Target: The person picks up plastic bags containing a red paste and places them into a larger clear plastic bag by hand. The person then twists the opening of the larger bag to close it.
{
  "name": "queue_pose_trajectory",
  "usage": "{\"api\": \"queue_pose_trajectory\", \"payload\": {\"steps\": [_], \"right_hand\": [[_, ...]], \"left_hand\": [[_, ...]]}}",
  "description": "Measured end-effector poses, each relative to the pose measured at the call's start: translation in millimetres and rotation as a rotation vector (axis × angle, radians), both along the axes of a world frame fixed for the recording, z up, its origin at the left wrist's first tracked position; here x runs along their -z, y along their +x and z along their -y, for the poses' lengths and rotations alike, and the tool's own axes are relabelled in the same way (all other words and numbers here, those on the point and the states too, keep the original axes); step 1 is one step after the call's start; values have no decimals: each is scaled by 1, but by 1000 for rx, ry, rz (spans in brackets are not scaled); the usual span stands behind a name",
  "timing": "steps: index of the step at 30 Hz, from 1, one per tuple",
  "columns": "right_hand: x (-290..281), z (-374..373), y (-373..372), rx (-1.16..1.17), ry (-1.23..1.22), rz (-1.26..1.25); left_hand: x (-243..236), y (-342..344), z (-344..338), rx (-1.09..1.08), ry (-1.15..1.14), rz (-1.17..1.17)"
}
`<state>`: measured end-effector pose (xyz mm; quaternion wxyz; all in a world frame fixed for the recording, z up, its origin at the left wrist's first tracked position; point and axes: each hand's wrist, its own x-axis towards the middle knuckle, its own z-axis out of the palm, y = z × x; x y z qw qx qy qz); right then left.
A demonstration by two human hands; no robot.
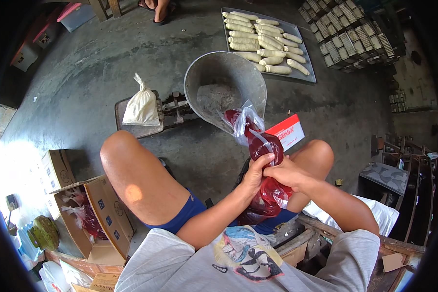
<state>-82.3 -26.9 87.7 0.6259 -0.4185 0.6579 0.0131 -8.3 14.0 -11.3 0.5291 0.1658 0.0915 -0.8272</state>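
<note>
Between my bare thighs a long plastic bag of dark red paste (267,194) bulges and bends. My left hand (255,173) and my right hand (289,173) are both closed around its narrowed middle. The bag's crumpled clear top (248,119) reaches over the rim of a grey metal scoop or pan (199,65), which holds a dull powdery residue. A red and white carton (289,131) lies just to the right, behind the bag.
Rolled dough pieces (272,41) fill a tray at the top. A tied white sack (138,112) rests on a scale at the left. An open box (112,214) of red bags stands lower left. Stacked pans (345,34) are upper right. A person's foot (158,14) is at the top.
</note>
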Motion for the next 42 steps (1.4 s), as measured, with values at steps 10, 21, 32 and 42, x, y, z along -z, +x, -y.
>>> {"api": "queue_pose_trajectory", "payload": {"steps": [10, 21, 32, 42], "right_hand": [[-8, -20, -24, 11, -250, 154], [22, -67, -48, 268, -516, 641], [21, -72, -68, 177, -531, 906], [8, -68, -44, 305, -593, 610]], "left_hand": [[-11, 8, 1, 55, -224, 11], [-20, 39, -8, 14, -697, 629], [-2, 95, -15, 403, -496, 2267], [-40, 53, -24, 6, -664, 483]]}}
